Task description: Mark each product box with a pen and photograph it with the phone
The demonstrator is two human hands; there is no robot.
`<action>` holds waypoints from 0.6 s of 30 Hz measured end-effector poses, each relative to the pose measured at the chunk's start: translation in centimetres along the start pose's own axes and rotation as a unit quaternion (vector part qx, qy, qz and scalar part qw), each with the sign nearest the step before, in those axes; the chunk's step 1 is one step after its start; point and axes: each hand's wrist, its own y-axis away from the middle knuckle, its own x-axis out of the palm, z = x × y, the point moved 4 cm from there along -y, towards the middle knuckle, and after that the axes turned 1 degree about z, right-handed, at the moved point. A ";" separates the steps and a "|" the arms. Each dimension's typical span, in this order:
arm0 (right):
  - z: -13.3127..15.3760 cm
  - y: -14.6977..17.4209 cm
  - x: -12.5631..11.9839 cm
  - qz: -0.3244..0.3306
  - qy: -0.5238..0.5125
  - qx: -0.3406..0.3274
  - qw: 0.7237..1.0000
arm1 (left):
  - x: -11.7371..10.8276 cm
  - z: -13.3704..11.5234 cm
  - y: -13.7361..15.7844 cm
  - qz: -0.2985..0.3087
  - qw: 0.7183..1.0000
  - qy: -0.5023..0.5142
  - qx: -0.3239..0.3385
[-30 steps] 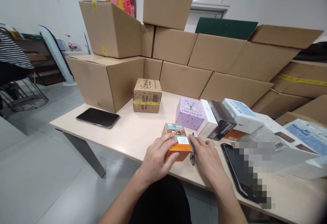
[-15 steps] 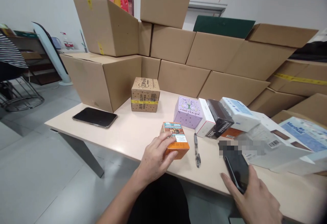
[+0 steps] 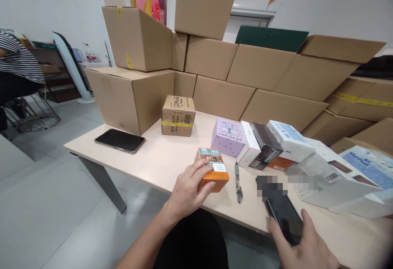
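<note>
**Steady box, level phone**

Head view: the left hand (image 3: 188,187) holds the orange box (image 3: 218,175) at the table's (image 3: 153,166) near edge, fingers curled over its top; light pressure should avoid dents. The right hand (image 3: 302,246) grips the phone (image 3: 287,218) by its sides, best held clear of the pen (image 3: 237,183).
</note>
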 end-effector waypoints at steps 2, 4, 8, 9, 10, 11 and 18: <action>1.3 1.1 -0.7 0.000 -0.054 0.019 0.998 | 0.0 0.0 0.0 -0.001 1.000 0.002 0.001; 3.1 2.0 -1.4 -0.002 -0.110 0.051 0.993 | -0.1 0.0 -0.1 -0.002 1.000 0.005 -0.002; 7.9 3.1 -2.2 -0.014 -0.223 0.057 0.973 | -0.2 -0.1 -0.1 -0.006 1.000 0.017 0.003; 9.2 3.2 -2.4 -0.022 -0.251 0.040 0.967 | -0.2 -0.1 -0.1 -0.009 1.000 0.022 0.006; 10.5 3.3 -2.5 -0.032 -0.274 0.017 0.961 | -0.3 -0.1 -0.1 -0.012 1.000 0.026 0.010; 11.8 3.3 -2.6 -0.041 -0.290 -0.009 0.956 | -0.3 -0.1 0.0 -0.016 0.999 0.030 0.011; 18.2 3.3 -2.7 -0.102 -0.310 -0.136 0.935 | -0.2 0.2 0.3 -0.063 0.997 0.047 -0.027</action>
